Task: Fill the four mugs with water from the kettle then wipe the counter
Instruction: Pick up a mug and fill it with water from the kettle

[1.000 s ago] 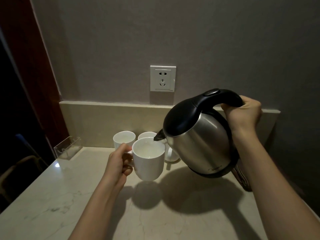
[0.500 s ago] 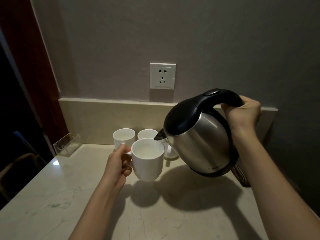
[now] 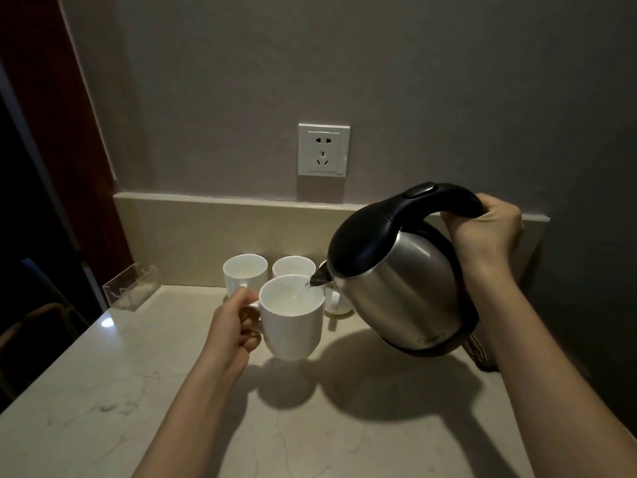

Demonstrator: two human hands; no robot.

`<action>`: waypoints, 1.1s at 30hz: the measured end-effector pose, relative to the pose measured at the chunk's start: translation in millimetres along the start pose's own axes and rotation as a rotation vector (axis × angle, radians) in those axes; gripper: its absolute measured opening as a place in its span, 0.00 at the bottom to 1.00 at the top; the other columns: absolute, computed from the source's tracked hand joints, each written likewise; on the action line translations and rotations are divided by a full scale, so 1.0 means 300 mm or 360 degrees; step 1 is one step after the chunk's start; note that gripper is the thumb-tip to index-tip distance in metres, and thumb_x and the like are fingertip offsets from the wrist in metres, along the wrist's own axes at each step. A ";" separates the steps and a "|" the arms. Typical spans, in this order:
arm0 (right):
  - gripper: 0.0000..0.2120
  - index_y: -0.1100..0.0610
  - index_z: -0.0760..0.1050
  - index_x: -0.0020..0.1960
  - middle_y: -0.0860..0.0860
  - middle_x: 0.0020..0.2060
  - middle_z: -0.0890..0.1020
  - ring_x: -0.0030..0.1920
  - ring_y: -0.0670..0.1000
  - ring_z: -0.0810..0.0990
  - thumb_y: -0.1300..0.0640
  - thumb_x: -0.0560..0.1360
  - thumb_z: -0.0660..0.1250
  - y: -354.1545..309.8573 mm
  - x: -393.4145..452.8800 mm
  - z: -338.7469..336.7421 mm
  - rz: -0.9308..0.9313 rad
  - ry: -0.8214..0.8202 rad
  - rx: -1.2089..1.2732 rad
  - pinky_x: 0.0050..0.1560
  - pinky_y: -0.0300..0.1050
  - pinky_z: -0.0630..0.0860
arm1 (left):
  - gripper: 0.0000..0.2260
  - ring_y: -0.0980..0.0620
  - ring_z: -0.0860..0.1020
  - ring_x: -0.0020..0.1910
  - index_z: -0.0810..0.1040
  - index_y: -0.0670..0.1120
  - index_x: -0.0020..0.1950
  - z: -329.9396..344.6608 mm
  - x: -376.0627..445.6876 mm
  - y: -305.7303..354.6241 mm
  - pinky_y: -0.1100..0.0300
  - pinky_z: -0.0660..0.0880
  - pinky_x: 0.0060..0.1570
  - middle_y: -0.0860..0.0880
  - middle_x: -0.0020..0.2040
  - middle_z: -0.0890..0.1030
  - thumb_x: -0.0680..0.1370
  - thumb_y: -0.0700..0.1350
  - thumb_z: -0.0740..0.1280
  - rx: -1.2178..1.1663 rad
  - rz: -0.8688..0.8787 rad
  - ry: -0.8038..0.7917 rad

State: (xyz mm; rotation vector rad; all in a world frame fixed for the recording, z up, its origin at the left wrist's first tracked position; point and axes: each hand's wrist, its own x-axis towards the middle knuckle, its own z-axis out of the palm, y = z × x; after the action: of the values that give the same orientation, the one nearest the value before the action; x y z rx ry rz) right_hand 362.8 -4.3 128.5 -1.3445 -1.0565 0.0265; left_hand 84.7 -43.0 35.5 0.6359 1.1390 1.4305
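Note:
My left hand (image 3: 233, 324) holds a white mug (image 3: 293, 322) by its handle, lifted above the marble counter (image 3: 103, 391). My right hand (image 3: 482, 232) grips the black handle of a steel kettle (image 3: 403, 281), tilted left with its spout over the mug's rim. A thin stream of water runs from the spout into the mug. Two more white mugs (image 3: 244, 274) (image 3: 293, 266) stand by the back ledge. A third mug (image 3: 336, 301) is mostly hidden behind the kettle's spout.
A clear acrylic holder (image 3: 131, 286) sits at the counter's back left corner. A white wall socket (image 3: 323, 150) is above the ledge. The kettle's base (image 3: 481, 353) shows partly behind my right forearm. The counter drops off at the left edge.
The kettle has tipped a little further and water now runs from the spout into the held mug. Both hands stay in nearly the same place.

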 end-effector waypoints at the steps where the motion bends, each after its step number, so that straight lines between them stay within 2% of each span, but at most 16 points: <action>1: 0.12 0.54 0.69 0.27 0.45 0.24 0.70 0.32 0.47 0.70 0.57 0.65 0.70 -0.002 0.000 -0.002 -0.0004 0.0005 -0.0011 0.35 0.44 0.69 | 0.12 0.59 0.52 0.17 0.59 0.48 0.31 0.002 -0.001 0.001 0.68 0.47 0.21 0.56 0.18 0.56 0.72 0.39 0.58 0.0010 0.0002 -0.0001; 14: 0.11 0.54 0.69 0.26 0.46 0.24 0.70 0.32 0.49 0.70 0.56 0.64 0.68 -0.007 0.015 -0.020 0.0035 0.0007 0.0006 0.34 0.46 0.67 | 0.13 0.59 0.52 0.18 0.58 0.49 0.31 0.011 0.008 -0.008 0.67 0.47 0.21 0.56 0.19 0.56 0.72 0.38 0.58 0.0024 -0.0008 -0.0018; 18: 0.07 0.58 0.74 0.31 0.51 0.27 0.74 0.33 0.50 0.72 0.55 0.63 0.67 -0.016 0.013 -0.025 0.0030 0.0029 -0.0055 0.35 0.46 0.69 | 0.13 0.59 0.51 0.18 0.57 0.49 0.31 0.010 0.018 -0.007 0.68 0.47 0.22 0.56 0.19 0.55 0.71 0.38 0.58 0.0004 -0.0028 -0.0029; 23: 0.07 0.60 0.76 0.35 0.55 0.31 0.77 0.35 0.51 0.74 0.56 0.65 0.68 -0.030 0.003 -0.039 0.0053 0.0044 -0.0107 0.35 0.47 0.70 | 0.14 0.58 0.51 0.17 0.57 0.49 0.30 0.007 0.021 -0.009 0.68 0.47 0.21 0.56 0.19 0.55 0.73 0.39 0.58 -0.0010 -0.0037 -0.0022; 29: 0.05 0.58 0.75 0.33 0.48 0.26 0.72 0.33 0.50 0.72 0.58 0.66 0.68 -0.044 -0.006 -0.046 0.0020 0.0051 -0.0141 0.34 0.44 0.66 | 0.14 0.58 0.53 0.17 0.57 0.48 0.29 0.000 0.019 -0.022 0.68 0.49 0.20 0.55 0.18 0.56 0.72 0.39 0.58 -0.0017 -0.0074 -0.0011; 33: 0.05 0.57 0.75 0.33 0.50 0.27 0.74 0.34 0.50 0.73 0.58 0.67 0.68 -0.049 -0.012 -0.056 0.0006 0.0035 -0.0158 0.34 0.43 0.67 | 0.15 0.58 0.53 0.16 0.56 0.48 0.29 0.001 0.019 -0.030 0.70 0.50 0.19 0.55 0.18 0.56 0.73 0.39 0.58 -0.0027 -0.0091 -0.0004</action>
State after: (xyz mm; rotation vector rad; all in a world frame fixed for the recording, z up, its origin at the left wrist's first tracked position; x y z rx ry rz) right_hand 363.5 -23.4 140.3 -1.4331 -1.0484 -0.0381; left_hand 87.5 -38.3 26.3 0.5888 1.1331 1.3888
